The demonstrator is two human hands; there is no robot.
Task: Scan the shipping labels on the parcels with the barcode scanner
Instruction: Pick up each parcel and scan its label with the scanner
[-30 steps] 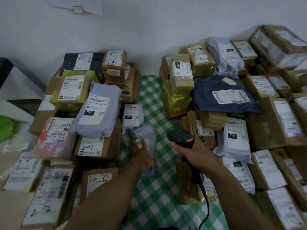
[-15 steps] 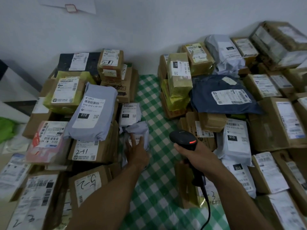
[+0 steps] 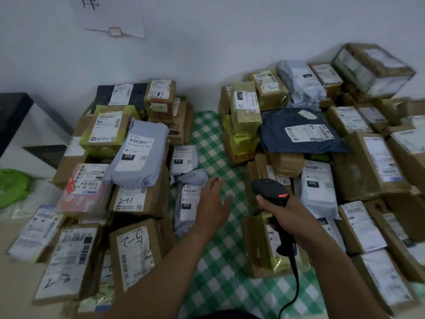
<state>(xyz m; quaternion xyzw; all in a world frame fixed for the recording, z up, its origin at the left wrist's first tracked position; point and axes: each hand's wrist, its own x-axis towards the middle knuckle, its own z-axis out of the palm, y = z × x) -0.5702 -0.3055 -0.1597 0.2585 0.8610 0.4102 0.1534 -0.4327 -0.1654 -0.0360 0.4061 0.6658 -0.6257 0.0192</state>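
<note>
My left hand (image 3: 212,204) hovers with fingers spread just right of a soft, likely light mailer (image 3: 182,224), best pinched at an edge clear of its label (image 3: 189,199), while my right hand (image 3: 284,211) grips the scanner (image 3: 270,191).

Hands: two, the left hand (image 3: 212,203) and the right hand (image 3: 282,210);
Barcode scanner (image 3: 271,192): one;
Pale grey mailer bags (image 3: 138,155): six show, three on either side of the cloth strip;
Dark blue mailer bag (image 3: 299,132): one;
Pink mailer bag (image 3: 85,189): one;
Black parcel (image 3: 122,94): one;
Cardboard boxes (image 3: 138,196): more than twenty, the exact number lost to overlap and blur;
Checked cloth (image 3: 220,249): one;
Paper sheet (image 3: 115,17) on the wall: one;
Green item (image 3: 11,187) at far left: one
</note>
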